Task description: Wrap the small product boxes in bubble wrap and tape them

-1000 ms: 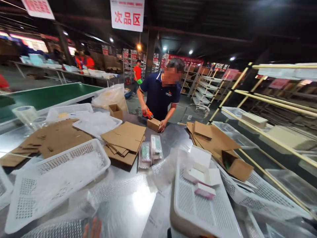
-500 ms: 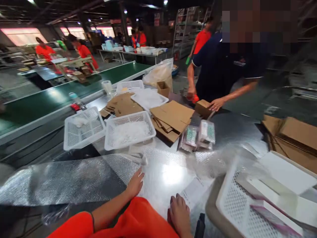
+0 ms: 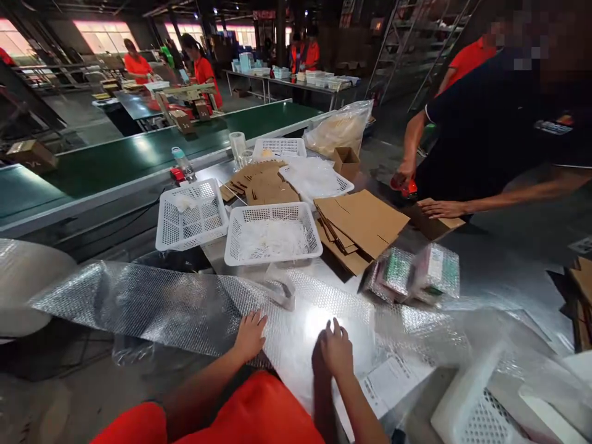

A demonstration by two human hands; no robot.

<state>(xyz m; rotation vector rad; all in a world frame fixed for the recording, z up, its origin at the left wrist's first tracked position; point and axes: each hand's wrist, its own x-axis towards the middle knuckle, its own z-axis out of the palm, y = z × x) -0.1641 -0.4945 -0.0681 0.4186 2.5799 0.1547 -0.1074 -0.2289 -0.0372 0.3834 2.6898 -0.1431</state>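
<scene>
A long sheet of bubble wrap (image 3: 185, 302) stretches across the metal table from the left. My left hand (image 3: 250, 336) lies on it near the front edge, fingers apart and holding nothing. To the right, my right hand (image 3: 337, 348) is over the shiny part of the sheet, its fingers spread and nothing in them. A printed paper (image 3: 391, 385) lies on the table to the right of that hand. Beyond the hands is a looped strip (image 3: 282, 290) on the wrap. Bubble-wrapped packs (image 3: 435, 271) sit at the right.
White baskets (image 3: 272, 234) and flat cardboard (image 3: 363, 222) stand at the back of the table. A person in a dark shirt (image 3: 504, 123) works at the right, a hand on a box (image 3: 432, 225). A green conveyor (image 3: 139, 148) runs behind; another basket (image 3: 490, 413) is front right.
The view has turned to the right. My right hand has moved forward onto the wrap, its fingers now spread. The person's dark-shirted arm now presses the box lower.
</scene>
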